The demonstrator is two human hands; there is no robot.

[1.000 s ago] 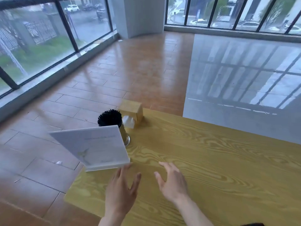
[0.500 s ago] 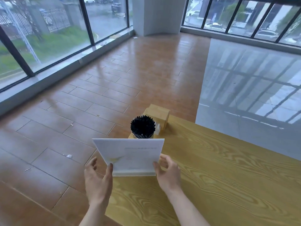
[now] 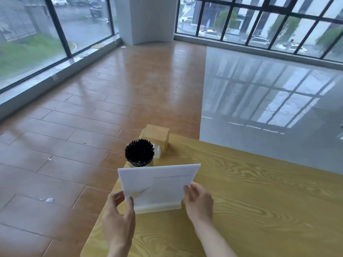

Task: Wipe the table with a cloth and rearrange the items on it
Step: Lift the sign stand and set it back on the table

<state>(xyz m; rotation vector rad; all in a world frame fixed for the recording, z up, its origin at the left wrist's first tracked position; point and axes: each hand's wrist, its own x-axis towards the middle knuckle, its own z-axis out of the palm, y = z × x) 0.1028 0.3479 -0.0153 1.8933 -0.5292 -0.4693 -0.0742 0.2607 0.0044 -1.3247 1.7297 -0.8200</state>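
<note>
A white acrylic sign stand [image 3: 159,186] stands upright near the left edge of the yellow wooden table [image 3: 259,201]. My left hand [image 3: 118,217] grips its lower left edge and my right hand [image 3: 199,199] grips its lower right edge. Just behind the sign sits a metal cup full of black straws [image 3: 139,153]. Behind that is a wooden tissue box [image 3: 156,136] with a white tissue sticking out of its near side. No cloth is in view.
The table's left edge and far corner lie close to the three items, with brown tiled floor [image 3: 74,127] beyond. Grey glossy floor [image 3: 259,108] is past the far edge. Large windows line the room.
Both hands went from hovering open in front of the sign to gripping its two sides. The sign now faces me squarely, in front of the straw cup.
</note>
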